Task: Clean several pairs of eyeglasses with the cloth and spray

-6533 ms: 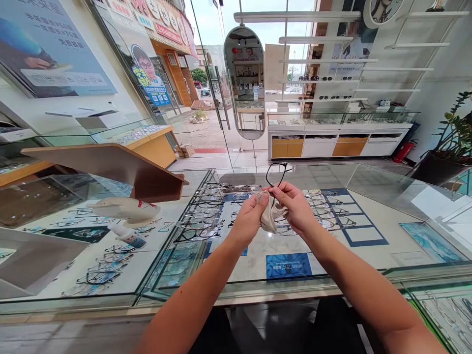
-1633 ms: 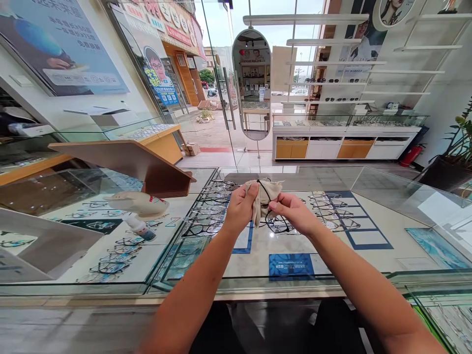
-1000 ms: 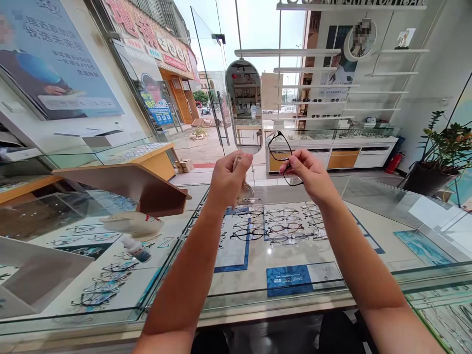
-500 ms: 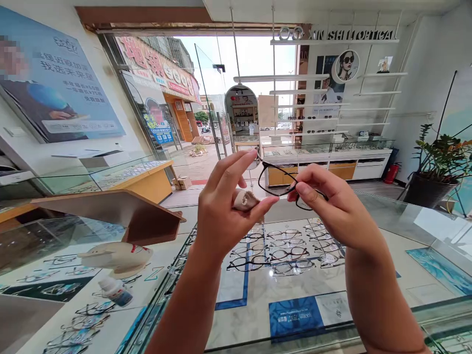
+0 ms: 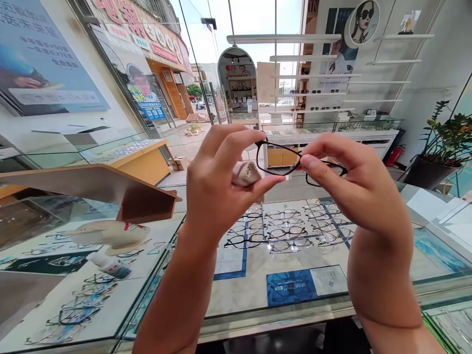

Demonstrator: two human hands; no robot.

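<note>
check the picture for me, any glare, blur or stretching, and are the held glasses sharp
Head view: the sky is nearly washed out; head view: pale reflections show on the glass counter; head view: the wall poster looks slanted and stretched near the edge; head view: the held glasses look fairly sharp.

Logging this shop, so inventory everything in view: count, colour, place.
spectacles: one, black, centre
cloth: one, beige, by spectacles
frames: many, mixed, glass counter
bottle: one, white, counter left
figurine: one, cream, behind bottle
stand: one, brown, behind figurine
card: one, blue/white, counter front
mirror: one, grey rim, background
shelves: several, white, background
plant: one, green, right
extinguisher: one, red, near plant
poster: one, blue, left
left hand: one, bare, holding cloth
right hand: one, bare, holding spectacles
</note>
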